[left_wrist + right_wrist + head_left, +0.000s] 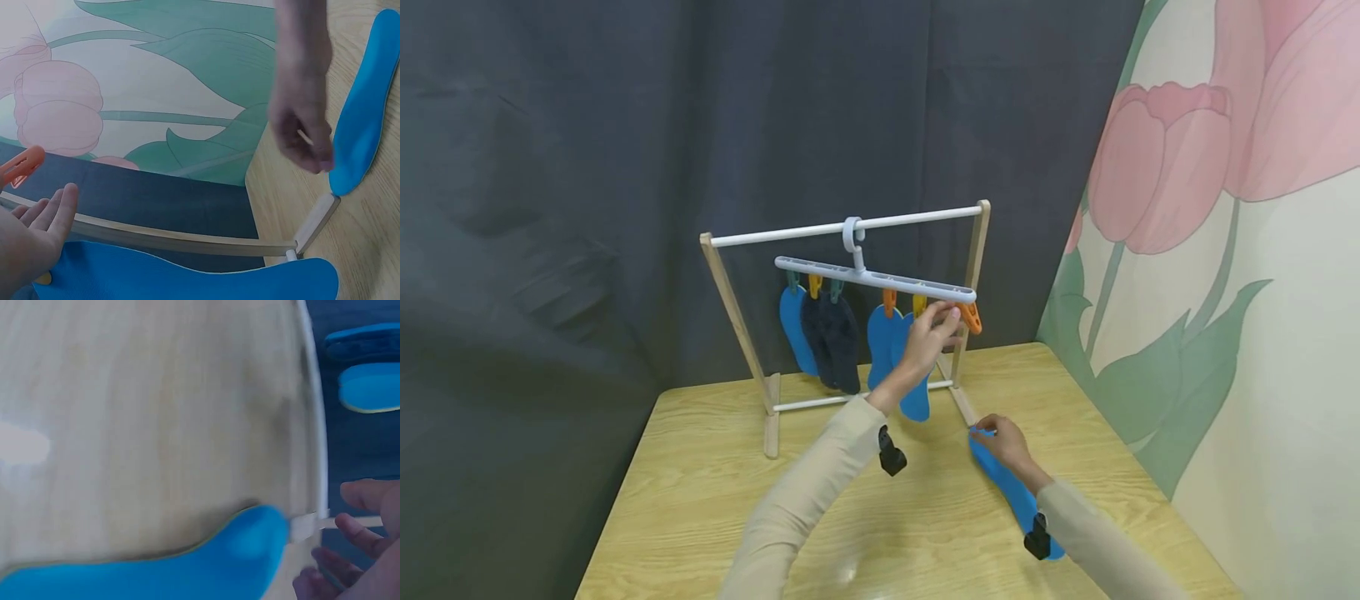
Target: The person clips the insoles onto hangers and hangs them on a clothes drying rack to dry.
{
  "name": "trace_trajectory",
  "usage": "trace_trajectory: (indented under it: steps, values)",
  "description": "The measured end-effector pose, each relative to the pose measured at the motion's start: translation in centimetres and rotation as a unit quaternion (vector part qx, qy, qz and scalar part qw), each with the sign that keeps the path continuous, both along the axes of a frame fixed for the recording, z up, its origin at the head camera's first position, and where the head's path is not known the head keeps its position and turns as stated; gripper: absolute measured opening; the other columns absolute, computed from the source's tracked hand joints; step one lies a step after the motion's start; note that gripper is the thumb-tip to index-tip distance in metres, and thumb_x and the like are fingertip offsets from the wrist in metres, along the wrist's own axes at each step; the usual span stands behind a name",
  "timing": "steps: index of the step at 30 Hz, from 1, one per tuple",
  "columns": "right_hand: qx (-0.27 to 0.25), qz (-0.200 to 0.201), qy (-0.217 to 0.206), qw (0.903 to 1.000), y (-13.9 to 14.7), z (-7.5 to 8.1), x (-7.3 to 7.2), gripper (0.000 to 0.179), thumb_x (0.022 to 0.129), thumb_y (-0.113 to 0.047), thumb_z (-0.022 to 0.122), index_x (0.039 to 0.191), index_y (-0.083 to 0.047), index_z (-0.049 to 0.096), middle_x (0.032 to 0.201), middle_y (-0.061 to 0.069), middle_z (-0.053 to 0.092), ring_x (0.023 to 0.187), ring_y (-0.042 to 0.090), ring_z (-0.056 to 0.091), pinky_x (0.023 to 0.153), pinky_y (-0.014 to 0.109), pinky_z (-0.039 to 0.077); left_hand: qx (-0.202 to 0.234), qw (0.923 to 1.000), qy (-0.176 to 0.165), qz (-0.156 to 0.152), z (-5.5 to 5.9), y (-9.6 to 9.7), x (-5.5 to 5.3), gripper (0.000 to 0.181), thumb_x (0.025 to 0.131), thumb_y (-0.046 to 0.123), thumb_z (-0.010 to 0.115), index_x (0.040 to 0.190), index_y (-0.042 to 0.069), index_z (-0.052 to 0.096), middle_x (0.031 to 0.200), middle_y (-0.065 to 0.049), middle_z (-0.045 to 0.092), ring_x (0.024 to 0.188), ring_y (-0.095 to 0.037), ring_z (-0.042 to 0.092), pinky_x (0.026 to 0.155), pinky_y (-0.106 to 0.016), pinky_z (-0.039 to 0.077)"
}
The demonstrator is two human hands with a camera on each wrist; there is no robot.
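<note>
A pale grey hanger point(880, 279) hangs by its hook, tilted down to the right. My left hand point(927, 337) is raised at its right end, fingertips beside an orange clip point(971, 317). In the left wrist view, the left hand's fingers point(61, 209) extend, apart from the orange clip point(24, 166). A blue insole point(187, 259) hangs just beneath this hand. Low over the table, my right hand point(1004, 443) is at the far end of another blue insole point(1011, 493). Its loosely bent fingers point(356, 536) show apart from the insole point(250, 540) in the right wrist view.
A wooden stand with a white top bar point(775, 235) carries the hanger. Several clips hold blue insoles point(795, 325) and dark fuzzy insoles point(831, 342). A dark curtain point(587, 208) stands behind the wooden table point(685, 500); a tulip-painted wall point(1285, 333) is at the right.
</note>
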State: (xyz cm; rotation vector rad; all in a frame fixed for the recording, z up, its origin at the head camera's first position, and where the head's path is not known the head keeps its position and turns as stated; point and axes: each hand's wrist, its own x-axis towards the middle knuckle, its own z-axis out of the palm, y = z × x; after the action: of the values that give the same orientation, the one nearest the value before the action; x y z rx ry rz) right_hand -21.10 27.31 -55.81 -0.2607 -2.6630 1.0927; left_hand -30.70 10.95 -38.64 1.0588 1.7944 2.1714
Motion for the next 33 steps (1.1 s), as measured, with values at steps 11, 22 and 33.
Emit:
trace_trajectory:
  steps: [11, 22, 33]
  values:
    - [0.075, -0.037, -0.104, 0.9911, 1.0, -2.1, 1.3, 0.045, 0.085, -0.014, 0.077, 0.120, 0.007, 0.058, 0.124, 0.037, 0.048, 0.111, 0.055, 0.044, 0.085, 0.059, 0.045, 0.035, 0.9980, -0.034, -0.039, 0.8, 0.7, 0.4, 0.036, 0.107, 0.006, 0.043, 0.139, -0.011, 0.043, 0.129, -0.033, 0.052, 0.119, -0.046, 0.054, 0.096, -0.044, 0.052]
    - [0.075, -0.042, -0.133, 0.9873, 1.4, -2.5, 1.7, 0.056, 0.085, -0.017, 0.078, 0.128, 0.009, 0.053, 0.124, 0.039, 0.045, 0.113, 0.058, 0.039, 0.087, 0.068, 0.037, 0.037, 0.9976, -0.031, -0.050, 1.0, 0.8, 0.2, 0.037, 0.108, 0.008, 0.040, 0.139, -0.011, 0.044, 0.130, -0.034, 0.052, 0.119, -0.046, 0.053, 0.095, -0.042, 0.053]
    - [0.091, -0.047, -0.123, 0.9871, 1.4, -2.5, 1.7, 0.057, 0.081, -0.014, 0.080, 0.125, 0.009, 0.053, 0.127, 0.040, 0.042, 0.114, 0.060, 0.038, 0.086, 0.069, 0.037, 0.041, 0.9974, -0.026, -0.053, 1.1, 1.1, 0.0, 0.036, 0.108, 0.010, 0.041, 0.138, -0.010, 0.044, 0.121, -0.031, 0.054, 0.109, -0.038, 0.057, 0.095, -0.048, 0.051]
